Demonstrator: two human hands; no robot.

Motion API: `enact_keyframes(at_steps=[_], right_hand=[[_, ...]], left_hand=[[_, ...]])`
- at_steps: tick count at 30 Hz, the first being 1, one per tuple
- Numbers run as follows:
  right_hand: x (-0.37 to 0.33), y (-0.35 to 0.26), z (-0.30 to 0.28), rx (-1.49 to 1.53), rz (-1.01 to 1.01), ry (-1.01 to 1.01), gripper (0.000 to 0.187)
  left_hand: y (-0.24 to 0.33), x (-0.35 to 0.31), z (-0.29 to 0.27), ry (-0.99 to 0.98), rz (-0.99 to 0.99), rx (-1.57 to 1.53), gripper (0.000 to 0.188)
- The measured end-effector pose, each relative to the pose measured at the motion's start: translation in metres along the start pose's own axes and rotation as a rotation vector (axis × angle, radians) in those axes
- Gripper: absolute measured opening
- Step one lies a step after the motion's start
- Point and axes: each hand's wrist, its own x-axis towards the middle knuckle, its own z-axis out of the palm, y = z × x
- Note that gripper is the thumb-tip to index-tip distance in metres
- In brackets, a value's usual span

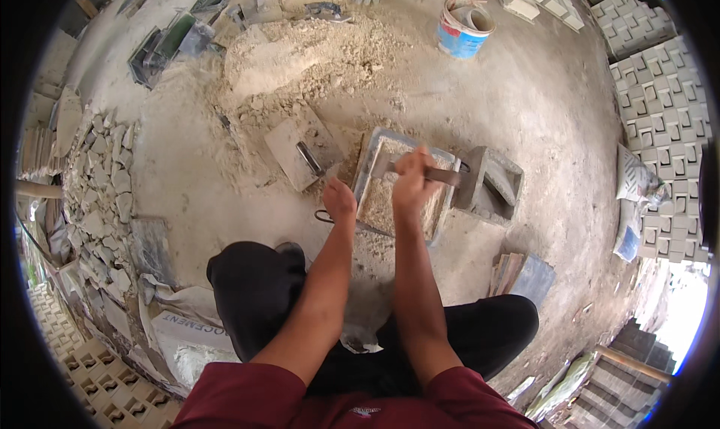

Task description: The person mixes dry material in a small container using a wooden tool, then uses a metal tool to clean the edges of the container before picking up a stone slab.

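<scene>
A shallow rectangular mould frame (365,175) with grey edges lies on the ground before me, filled with pale sandy mix. My right hand (411,183) is closed round a short brown wooden bar (441,175) that spans the top of the mould; hand and bar are slightly blurred. At the mould's left edge, my left hand (340,201) is curled, with whatever it grips hidden. Just below it, a dark looped handle (323,217) sticks out from the frame. Beyond my left hand lies a flat tan board (285,145) with a metal handle (308,159) on top.
A hollow grey block (469,193) stands right of the mould. Farther off are a heap of sandy mix (292,58) and a blue-and-white bucket (463,35). Broken slabs (101,189) pile up on the left; patterned blocks (660,103) are stacked at right. Thin boards (529,279) lie near my right knee.
</scene>
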Motion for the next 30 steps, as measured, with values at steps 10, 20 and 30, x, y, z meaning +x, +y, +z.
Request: enact_keyframes(at_steps=[10,20,30], right_hand=[[0.004,0.018,0.001,-0.067,0.039,-0.081,0.047],[-0.006,0.005,0.002,0.054,-0.033,-0.049,0.043],[-0.010,-0.019,0.002,0.132,0.000,0.001,0.047]], left_hand=[[-0.003,0.011,0.012,-0.063,-0.006,-0.023,0.048],[-0.003,0.006,0.010,-0.033,0.014,-0.084,0.047],[-0.011,0.010,0.012,-0.023,0.029,-0.050,0.047]])
